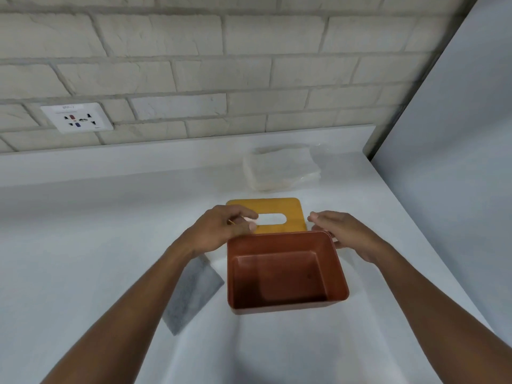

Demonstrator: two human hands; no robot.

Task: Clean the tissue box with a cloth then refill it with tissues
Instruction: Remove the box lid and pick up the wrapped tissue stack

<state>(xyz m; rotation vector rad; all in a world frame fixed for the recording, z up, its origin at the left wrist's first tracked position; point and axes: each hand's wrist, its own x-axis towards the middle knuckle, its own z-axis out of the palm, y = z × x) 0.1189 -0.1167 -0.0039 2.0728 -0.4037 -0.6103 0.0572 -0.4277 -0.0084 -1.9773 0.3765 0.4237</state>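
We are reaching forward over a white table (110, 217) with both bare hands. The reddish-brown tissue box (288, 308) is standing upright on the table in front of us, with its top off and its inside bare. Its yellow lid (277, 206) is lying flat on the table just behind the box, with the oval slot (273, 219) facing up.

Our left hand (221, 231) is hovering over the left part of the lid. Its fingers (243, 213) are curling downward with the tips at the slot's left end, and we cannot tell whether they are pinching the lid or only touching it.

Our right hand (346, 234) is lying beside the far right corner of the box, close to the lid's right edge. Its fingers (327, 217) are stretching out fairly straight and close together, holding nothing. Whether they are touching the box is unclear to us.

A grey cloth (191, 295) is lying flat on the table just left of the box, partly under our left forearm. A stack of white tissues (279, 170) in clear wrap is sitting beyond the lid, near the pale brick wall (249, 65). A white power socket (77, 117) is showing on that wall to the left, and a plain white panel (457, 134) is rising at the table's right edge.
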